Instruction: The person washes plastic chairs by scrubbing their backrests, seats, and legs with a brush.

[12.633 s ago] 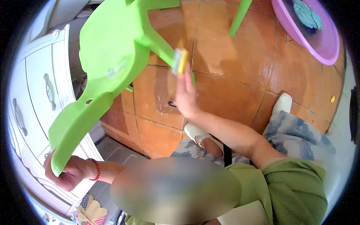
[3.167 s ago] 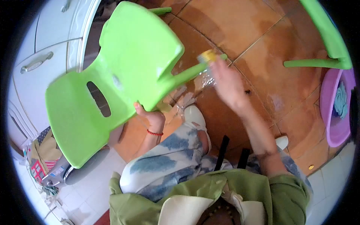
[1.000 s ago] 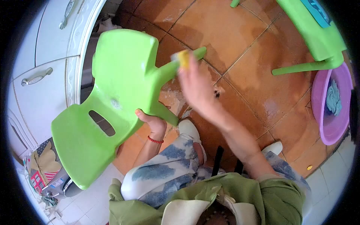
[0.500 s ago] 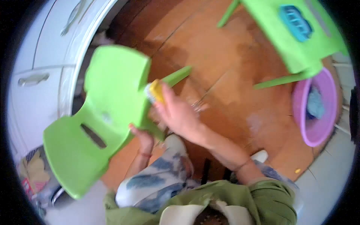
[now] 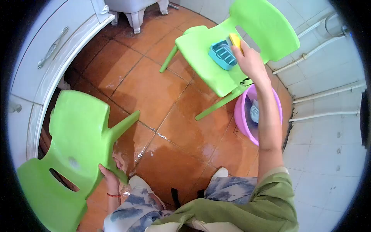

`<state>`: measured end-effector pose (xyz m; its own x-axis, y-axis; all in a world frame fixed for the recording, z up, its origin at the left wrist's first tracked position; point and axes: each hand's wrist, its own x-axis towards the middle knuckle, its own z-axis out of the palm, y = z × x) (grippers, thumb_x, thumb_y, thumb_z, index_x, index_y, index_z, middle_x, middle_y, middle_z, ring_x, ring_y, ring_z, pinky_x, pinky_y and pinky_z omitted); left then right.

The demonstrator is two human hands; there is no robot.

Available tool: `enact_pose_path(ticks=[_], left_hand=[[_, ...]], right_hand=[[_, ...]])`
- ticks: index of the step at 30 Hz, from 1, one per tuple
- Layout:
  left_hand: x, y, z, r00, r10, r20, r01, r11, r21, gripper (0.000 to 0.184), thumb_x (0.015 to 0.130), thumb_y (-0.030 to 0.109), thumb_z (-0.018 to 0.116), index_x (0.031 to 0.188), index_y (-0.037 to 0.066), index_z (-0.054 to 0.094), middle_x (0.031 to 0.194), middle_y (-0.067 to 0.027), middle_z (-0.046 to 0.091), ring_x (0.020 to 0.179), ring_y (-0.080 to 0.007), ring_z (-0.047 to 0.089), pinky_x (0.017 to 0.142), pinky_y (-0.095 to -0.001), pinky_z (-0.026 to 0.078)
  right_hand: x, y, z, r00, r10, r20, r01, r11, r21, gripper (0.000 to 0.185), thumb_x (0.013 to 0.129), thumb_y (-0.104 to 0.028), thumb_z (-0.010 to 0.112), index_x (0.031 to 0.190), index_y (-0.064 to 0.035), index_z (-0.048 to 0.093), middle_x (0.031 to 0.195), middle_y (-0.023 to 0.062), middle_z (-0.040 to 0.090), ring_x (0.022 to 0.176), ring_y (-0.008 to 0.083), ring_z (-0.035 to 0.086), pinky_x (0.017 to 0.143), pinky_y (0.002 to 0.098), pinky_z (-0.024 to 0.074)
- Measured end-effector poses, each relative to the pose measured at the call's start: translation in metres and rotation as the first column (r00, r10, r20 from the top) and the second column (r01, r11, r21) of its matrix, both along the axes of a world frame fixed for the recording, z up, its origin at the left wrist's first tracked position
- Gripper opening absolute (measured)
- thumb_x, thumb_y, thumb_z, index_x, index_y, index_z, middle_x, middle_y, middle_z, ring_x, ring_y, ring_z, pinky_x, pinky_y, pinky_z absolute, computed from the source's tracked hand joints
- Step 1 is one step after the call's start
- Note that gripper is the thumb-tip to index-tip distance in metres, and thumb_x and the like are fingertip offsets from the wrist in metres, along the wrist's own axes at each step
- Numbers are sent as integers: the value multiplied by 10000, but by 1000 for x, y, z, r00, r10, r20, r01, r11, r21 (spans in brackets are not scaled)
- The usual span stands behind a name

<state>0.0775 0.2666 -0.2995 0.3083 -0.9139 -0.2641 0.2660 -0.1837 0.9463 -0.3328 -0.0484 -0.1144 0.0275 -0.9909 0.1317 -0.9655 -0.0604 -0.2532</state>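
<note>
At the lower left, a tilted green chair (image 5: 79,135) has its seat edge and leg side gripped by my left hand (image 5: 111,178), which wears a red bead bracelet. My right arm reaches to the upper right, where my right hand (image 5: 249,62) holds a yellow sponge (image 5: 235,40) between thumb and fingers. The sponge is over the seat of a second green chair (image 5: 266,25), beside a blue slotted tray (image 5: 223,55) on that seat.
A pink basin (image 5: 240,112) with water and a light blue cloth (image 5: 254,111) stands beside the second chair. White cabinets (image 5: 38,50) line the left, and pipes (image 5: 324,89) run along the tiled wall at right. The orange floor tiles (image 5: 154,92) look wet in places.
My right hand has moved with the sponge from the tilted chair's leg to the second chair. The view has swung right, showing more of that chair. My left hand keeps its hold.
</note>
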Motion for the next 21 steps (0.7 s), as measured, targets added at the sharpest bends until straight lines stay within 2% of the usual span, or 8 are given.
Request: enact_pose_path(ticks=[5, 11, 13, 16, 18, 19, 20, 21], left_hand=[[-1, 4, -8, 996, 76, -54, -73, 996, 60, 726, 871, 718, 210, 945, 55, 497, 658, -31, 438, 597, -142, 418, 547, -268, 357], [1, 5, -12, 974, 100, -204, -77, 990, 117, 722, 910, 653, 184, 1044, 41, 543, 684, -10, 461, 611, -119, 417, 555, -253, 361], [5, 12, -21, 999, 34, 34, -37, 995, 93, 714, 914, 645, 187, 1023, 44, 559, 712, -11, 507, 624, -119, 446, 565, -257, 371], [9, 14, -23, 997, -35, 66, 28, 994, 102, 707, 913, 649, 198, 920, 50, 573, 724, -18, 537, 652, -120, 483, 574, -264, 387], [4, 9, -8, 985, -48, 166, 32, 995, 95, 730, 893, 684, 175, 857, 57, 547, 695, -18, 514, 633, -123, 471, 553, -266, 374], [-2, 5, -1, 977, -33, 210, 13, 995, 97, 745, 878, 708, 150, 825, 65, 522, 673, -17, 493, 609, -126, 455, 532, -263, 357], [-4, 1, 2, 968, -20, 250, -3, 996, 91, 761, 863, 732, 125, 792, 73, 497, 651, -17, 472, 584, -129, 439, 510, -261, 340], [-5, 0, 3, 965, -17, 261, -8, 995, 95, 770, 854, 743, 124, 778, 72, 494, 651, -17, 472, 583, -129, 436, 513, -262, 339]], right_hand=[[-31, -46, -43, 955, -15, -296, 53, 992, 118, 438, 899, -388, 472, 984, 27, 584, 924, 243, 637, 895, 382, 614, 792, 470, 473], [-52, -78, -63, 906, -71, -417, 166, 966, 196, 526, 880, -476, 467, 1007, -2, 655, 1058, 234, 625, 1004, 372, 599, 867, 445, 464], [-53, -76, -41, 857, 73, -511, 93, 952, 292, 576, 905, -505, 400, 960, 3, 668, 1039, 248, 624, 987, 379, 602, 850, 461, 463], [1, -36, -13, 931, -3, -365, -14, 999, -44, 508, 959, -407, 351, 1218, -7, 526, 944, 251, 638, 891, 404, 616, 759, 481, 482], [72, 19, -5, 984, 165, -67, -175, 965, -197, 500, 978, -377, 310, 1305, -19, 434, 880, 235, 647, 856, 401, 624, 724, 469, 491], [108, 54, -12, 957, 235, 170, -215, 968, -131, 482, 981, -352, 322, 1317, -22, 428, 939, 240, 635, 883, 389, 622, 747, 448, 497], [118, 69, -51, 883, 426, 195, -415, 905, -97, 477, 980, -318, 352, 1362, -33, 371, 1054, 245, 604, 931, 376, 612, 776, 429, 500], [148, 94, -72, 660, 662, 357, -580, 750, -319, 489, 973, -277, 382, 1396, -40, 316, 1137, 239, 572, 979, 371, 595, 807, 430, 497]])
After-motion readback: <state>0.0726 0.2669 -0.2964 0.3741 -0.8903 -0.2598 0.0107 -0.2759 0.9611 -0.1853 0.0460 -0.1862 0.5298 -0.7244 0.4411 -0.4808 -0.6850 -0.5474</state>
